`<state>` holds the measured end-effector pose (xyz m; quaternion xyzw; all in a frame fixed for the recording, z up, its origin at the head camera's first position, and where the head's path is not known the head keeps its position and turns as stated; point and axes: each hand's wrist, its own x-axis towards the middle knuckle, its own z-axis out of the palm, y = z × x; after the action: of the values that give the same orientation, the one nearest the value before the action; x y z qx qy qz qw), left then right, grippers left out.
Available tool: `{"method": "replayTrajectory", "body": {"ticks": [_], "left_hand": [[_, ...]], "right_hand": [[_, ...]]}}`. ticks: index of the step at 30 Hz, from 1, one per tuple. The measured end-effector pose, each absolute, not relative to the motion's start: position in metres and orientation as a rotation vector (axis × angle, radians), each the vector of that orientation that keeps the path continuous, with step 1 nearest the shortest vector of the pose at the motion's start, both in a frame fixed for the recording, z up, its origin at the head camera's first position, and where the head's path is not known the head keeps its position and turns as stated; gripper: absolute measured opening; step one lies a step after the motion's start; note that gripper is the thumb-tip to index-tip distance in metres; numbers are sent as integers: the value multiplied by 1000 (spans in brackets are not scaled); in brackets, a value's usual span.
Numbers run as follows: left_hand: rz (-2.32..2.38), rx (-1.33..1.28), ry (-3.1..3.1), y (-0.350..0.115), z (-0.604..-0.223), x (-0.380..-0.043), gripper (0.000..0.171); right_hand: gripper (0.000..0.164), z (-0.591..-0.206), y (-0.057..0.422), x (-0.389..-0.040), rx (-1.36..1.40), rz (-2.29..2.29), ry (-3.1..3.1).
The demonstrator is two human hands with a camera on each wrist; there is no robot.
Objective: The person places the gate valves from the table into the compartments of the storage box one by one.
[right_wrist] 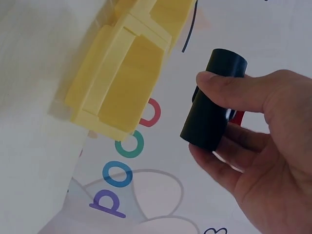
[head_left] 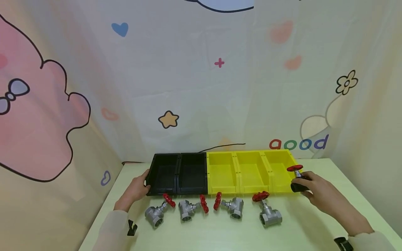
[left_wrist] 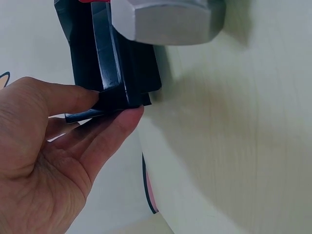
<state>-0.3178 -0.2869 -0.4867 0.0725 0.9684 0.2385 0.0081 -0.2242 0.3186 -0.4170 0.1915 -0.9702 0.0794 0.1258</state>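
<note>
My left hand (head_left: 134,191) is at the left end of the bin row, pinching the outer wall of the leftmost black bin (head_left: 162,190) between thumb and fingers, as the left wrist view shows. My right hand (head_left: 321,192) holds a valve with a black body (right_wrist: 212,109) and a red handwheel (head_left: 295,168). It is raised near the right side of the rightmost yellow bin (head_left: 284,188). Silver valves with red handwheels lie before the bins: one valve (head_left: 154,217) at left, one (head_left: 186,211) beside it, another valve (head_left: 236,208) at centre, and one (head_left: 270,217) at right.
Another black bin (head_left: 192,191) and two more yellow bins, one (head_left: 223,190) at centre and one (head_left: 253,189) to its right, complete the joined row. They stand on a pale table (head_left: 213,237). A printed curtain (head_left: 194,87) hangs behind and at the sides.
</note>
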Motion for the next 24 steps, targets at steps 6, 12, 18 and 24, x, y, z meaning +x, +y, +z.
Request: {"method": "replayTrajectory", "body": {"ticks": [6, 12, 18, 24], "left_hand": [[755, 212, 3003, -288, -488, -319, 73], [735, 233, 3030, -288, -490, -319, 72], [766, 216, 3026, -286, -490, -318, 71], [802, 203, 3004, -286, -488, -319, 72]], "right_hand": [[39, -414, 317, -231, 475, 254, -2844], [38, -411, 313, -239, 480, 233, -2844], [38, -410, 310, -250, 524, 242, -2805], [41, -415, 311, -263, 539, 250, -2804]]}}
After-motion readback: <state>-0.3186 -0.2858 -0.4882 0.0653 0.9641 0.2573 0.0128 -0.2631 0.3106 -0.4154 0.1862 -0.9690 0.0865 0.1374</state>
